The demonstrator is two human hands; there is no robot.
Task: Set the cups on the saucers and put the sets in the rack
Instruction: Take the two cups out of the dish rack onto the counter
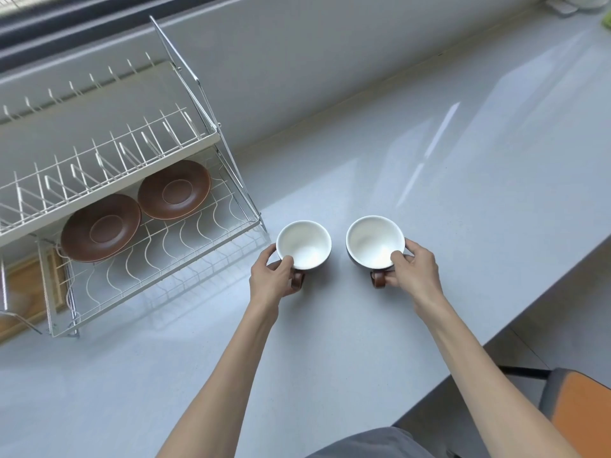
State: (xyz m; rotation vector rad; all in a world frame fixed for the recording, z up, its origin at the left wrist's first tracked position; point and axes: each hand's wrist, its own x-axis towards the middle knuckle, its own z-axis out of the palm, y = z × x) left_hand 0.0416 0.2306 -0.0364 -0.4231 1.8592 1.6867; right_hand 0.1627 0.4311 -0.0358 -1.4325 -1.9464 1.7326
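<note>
Two cups, brown outside and white inside, stand upright on the grey counter just right of the rack. My left hand (274,279) grips the left cup (304,242) by its rim and side, near its brown handle. My right hand (415,271) grips the right cup (373,241) the same way, thumb over the rim. Two brown saucers lie side by side on the lower tier of the white wire rack (185,252): the left saucer (101,228) nearer the front, the right saucer (174,190) further back, both partly under the upper tier.
The rack's upper tier (99,153) with upright prongs overhangs the saucers. A wooden board (29,292) lies under the rack's left end. The grey counter (463,193) stretches right to an edge; an orange-seated chair (578,411) stands below it. A wall rises behind the rack.
</note>
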